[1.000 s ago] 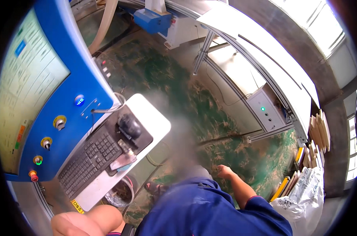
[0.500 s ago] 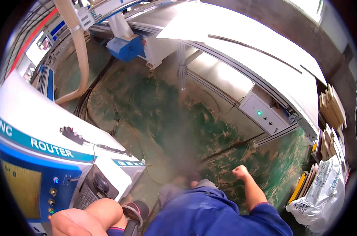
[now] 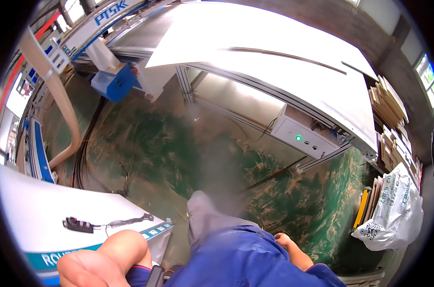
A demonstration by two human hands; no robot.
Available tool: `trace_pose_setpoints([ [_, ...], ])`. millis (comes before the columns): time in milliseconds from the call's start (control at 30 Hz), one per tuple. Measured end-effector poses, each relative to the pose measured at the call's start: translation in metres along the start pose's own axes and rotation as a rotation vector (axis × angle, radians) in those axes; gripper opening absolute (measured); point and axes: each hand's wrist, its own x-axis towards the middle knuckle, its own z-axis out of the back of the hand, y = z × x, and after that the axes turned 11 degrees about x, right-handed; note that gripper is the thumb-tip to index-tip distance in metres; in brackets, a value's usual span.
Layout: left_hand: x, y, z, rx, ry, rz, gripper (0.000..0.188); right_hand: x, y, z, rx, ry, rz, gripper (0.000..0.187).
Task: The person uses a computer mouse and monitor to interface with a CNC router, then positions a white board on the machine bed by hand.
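My left arm, in a blue sleeve with a pink edge, is sharply bent at the lower left. The skin of my left forearm and hand runs to the lower edge, and no fingers can be made out. Close above that arm, a small black handheld controller with a coiled cord lies on the white machine cabinet. My right hand hangs low beside my blue-clothed body, its fingers loosely curled in with nothing seen in them. A grey trouser leg reaches forward over the floor.
A long table with a white sheet crosses the far side; a control box with a green light hangs under it. Cables and a ribbed hose run at left. Stacked boards and a white plastic bag stand right.
My view has shifted, and the cabinet's control panel has left the picture. My right hand has dropped back close to my body. A grey trouser leg now reaches forward.
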Motion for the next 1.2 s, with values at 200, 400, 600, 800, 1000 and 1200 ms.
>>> trace_pose_setpoints([
  [200,0.039,0.066,-0.06,-0.382,0.716,0.526,0.007,0.006,0.102,-0.019,-0.41,-0.009,0.008,0.041],
  [400,0.095,0.192,-0.044,-0.4,1.389,0.691,0.011,0.026,0.275,-0.023,-0.262,-0.254,0.082,0.034],
  [600,0.04,0.265,-0.069,-0.285,0.8,0.515,0.017,0.073,0.47,-0.059,-0.358,-0.25,0.614,0.036],
  [800,-0.014,0.346,-0.079,-0.116,0.492,0.482,0.023,0.049,0.701,-0.036,-0.473,-0.385,1.088,0.063],
  [1000,-0.052,0.464,-0.051,0.101,0.213,0.175,0.025,0.113,0.915,0.033,-0.266,-0.671,1.193,0.074],
  [1200,-0.013,0.513,-0.122,-0.572,0.461,1.305,0.022,0.18,1.067,0.055,-0.427,-0.661,0.781,0.087],
])
